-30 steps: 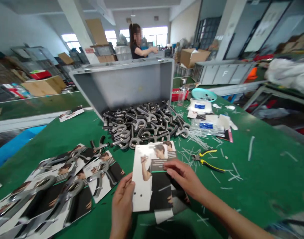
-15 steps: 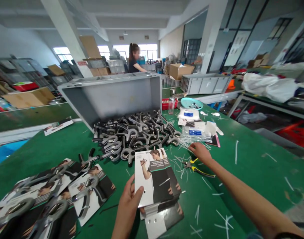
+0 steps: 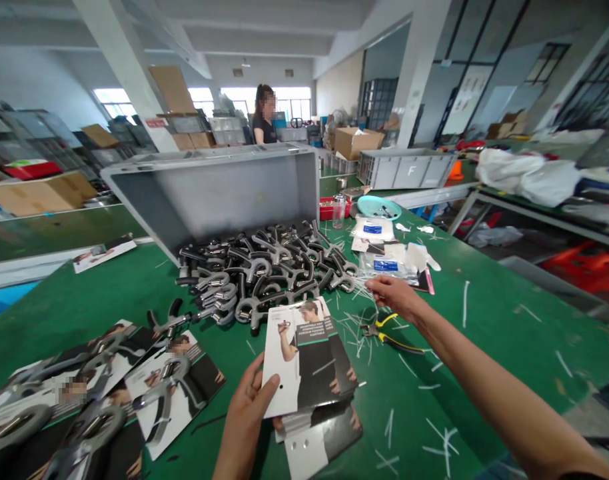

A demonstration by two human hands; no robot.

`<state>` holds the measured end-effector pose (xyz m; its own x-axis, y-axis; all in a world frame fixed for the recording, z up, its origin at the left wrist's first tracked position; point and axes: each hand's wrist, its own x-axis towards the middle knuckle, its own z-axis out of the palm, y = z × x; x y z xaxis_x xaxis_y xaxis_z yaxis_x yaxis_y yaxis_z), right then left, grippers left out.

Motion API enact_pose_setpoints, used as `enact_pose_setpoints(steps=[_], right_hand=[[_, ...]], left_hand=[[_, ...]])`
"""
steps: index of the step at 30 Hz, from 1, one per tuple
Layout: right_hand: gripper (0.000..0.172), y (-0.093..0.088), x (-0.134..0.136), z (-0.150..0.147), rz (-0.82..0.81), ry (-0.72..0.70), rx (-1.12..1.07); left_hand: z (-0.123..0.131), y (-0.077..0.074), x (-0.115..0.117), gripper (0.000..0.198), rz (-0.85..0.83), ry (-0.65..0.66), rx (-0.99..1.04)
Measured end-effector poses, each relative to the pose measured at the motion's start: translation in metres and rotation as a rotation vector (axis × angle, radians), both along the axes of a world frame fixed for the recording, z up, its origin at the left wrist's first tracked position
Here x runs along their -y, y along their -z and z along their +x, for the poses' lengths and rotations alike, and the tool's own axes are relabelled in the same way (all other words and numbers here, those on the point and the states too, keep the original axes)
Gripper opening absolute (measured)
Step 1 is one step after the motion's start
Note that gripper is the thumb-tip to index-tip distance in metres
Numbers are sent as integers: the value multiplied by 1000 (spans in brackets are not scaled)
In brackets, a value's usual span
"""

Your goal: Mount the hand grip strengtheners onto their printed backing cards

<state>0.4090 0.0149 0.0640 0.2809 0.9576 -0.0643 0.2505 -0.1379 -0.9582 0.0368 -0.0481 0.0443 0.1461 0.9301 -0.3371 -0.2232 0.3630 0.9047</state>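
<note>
My left hand (image 3: 248,403) grips the left edge of a printed cardboard card (image 3: 304,363), thumb on its face. The card shows a person with a hand grip and has a small hole on its left side. Under it lies a stack of like cards (image 3: 319,450). My right hand (image 3: 394,295) is closed in a pinch at the near end of a bunch of thin white cable ties (image 3: 360,285). Yellow-and-black cutting pliers (image 3: 392,338) lie just below that hand. A heap of grey-and-black hand grips (image 3: 269,267) spreads beyond the cards.
A grey crate (image 3: 234,193) lies tipped on its side behind the heap. At left, several hand grips rest on cards (image 3: 157,393). White tie scraps (image 3: 444,440) litter the green table. Plastic packets (image 3: 379,267) and a turquoise plate (image 3: 379,205) sit at back right. A co-worker (image 3: 263,120) stands beyond.
My right hand has shifted slightly left along the cable ties, its fingers pinched. The view has turned a little; my left hand still holds the card in the same place.
</note>
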Motion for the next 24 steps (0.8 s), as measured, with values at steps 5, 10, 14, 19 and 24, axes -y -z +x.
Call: enact_pose_setpoints(steps=[5, 10, 14, 19, 24], right_hand=[[36, -18, 17, -49, 24, -86, -17], [26, -51, 33, -99, 160, -280, 313], [17, -73, 47, -142, 507, -522, 699], [19, -84, 54, -181, 630, -669, 987], [21, -81, 50, -187, 639, -661, 1046]], left_hand=[[-18, 2, 7, 64, -38, -134, 172], [-57, -13, -6, 40, 123, -133, -20], [-71, -36, -14, 34, 210, -17, -154], [-61, -37, -16, 32, 274, 22, -128], [-58, -32, -19, 35, 307, 36, -120]])
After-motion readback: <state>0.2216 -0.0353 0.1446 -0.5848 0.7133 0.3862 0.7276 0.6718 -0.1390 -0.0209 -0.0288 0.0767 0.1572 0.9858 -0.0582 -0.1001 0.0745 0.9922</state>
